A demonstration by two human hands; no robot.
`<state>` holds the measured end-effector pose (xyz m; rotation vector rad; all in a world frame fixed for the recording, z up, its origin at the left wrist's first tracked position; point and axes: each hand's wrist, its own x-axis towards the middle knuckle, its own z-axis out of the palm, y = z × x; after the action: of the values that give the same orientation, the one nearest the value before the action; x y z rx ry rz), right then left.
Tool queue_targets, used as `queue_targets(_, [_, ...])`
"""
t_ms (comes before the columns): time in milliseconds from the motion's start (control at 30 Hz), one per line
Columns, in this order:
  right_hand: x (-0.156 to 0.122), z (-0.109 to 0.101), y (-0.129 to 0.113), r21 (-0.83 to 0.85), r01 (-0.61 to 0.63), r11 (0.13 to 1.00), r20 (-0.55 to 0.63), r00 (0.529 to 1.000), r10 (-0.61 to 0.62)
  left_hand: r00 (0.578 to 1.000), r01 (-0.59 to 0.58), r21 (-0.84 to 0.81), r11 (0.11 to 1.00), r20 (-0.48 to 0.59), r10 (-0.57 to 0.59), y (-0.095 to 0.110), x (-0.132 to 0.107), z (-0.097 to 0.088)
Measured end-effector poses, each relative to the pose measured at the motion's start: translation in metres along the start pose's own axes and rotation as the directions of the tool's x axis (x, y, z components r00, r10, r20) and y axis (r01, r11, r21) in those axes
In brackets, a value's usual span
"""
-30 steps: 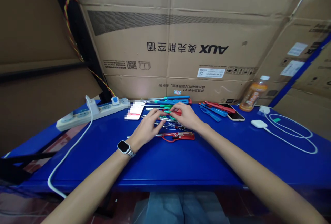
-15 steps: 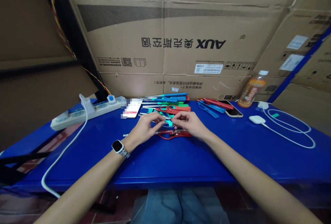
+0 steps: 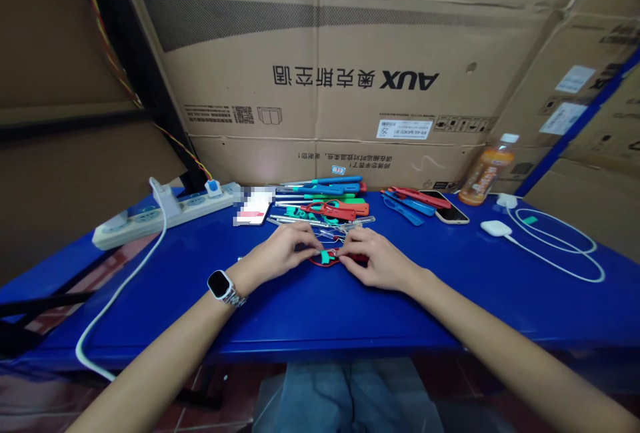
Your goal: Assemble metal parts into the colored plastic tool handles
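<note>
My left hand (image 3: 287, 249), with a watch (image 3: 220, 285) on its wrist, pinches a small green plastic piece (image 3: 327, 257) at its left end. Opposite it, my right hand (image 3: 380, 256) has thumb and fingertips closed near the piece's right end; what they grip is too small to make out. Both hands are low over a red lighter shell (image 3: 316, 263), which they largely cover. Just behind lie clear plastic parts with thin wires (image 3: 330, 234). Further back, long-nosed lighters with red handles (image 3: 330, 209) and blue handles (image 3: 335, 181) lie in a pile.
Blue and red handle shells (image 3: 411, 201) lie beside a phone (image 3: 453, 213) at right, near an orange drink bottle (image 3: 487, 173) and a white charger with cable (image 3: 496, 229). A white power strip (image 3: 145, 223) and another phone (image 3: 255, 209) are at left. Cardboard (image 3: 310, 33) stands behind.
Both hands have come down and nearer to me, bringing the green piece over the red lighter shell. The clear parts behind them are now uncovered.
</note>
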<state>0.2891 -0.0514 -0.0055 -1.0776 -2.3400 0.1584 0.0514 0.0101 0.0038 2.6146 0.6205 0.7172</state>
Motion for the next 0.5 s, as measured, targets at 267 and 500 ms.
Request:
queue_targets(267, [-0.0064, 0.0020, 0.0002, -0.013, -0.015, 1.000, 0.064, 0.998, 0.016, 0.995, 0.102, 0.036, 0.994, 0.013, -0.103, -0.0004, -0.0010, 0.0011])
queue_targets(500, [-0.0063, 0.0029, -0.0004, 0.029, -0.046, 0.999, 0.057, 0.997, 0.044, 0.997, 0.068, 0.084, 0.994, 0.033, -0.071, -0.0048, -0.0007, 0.0075])
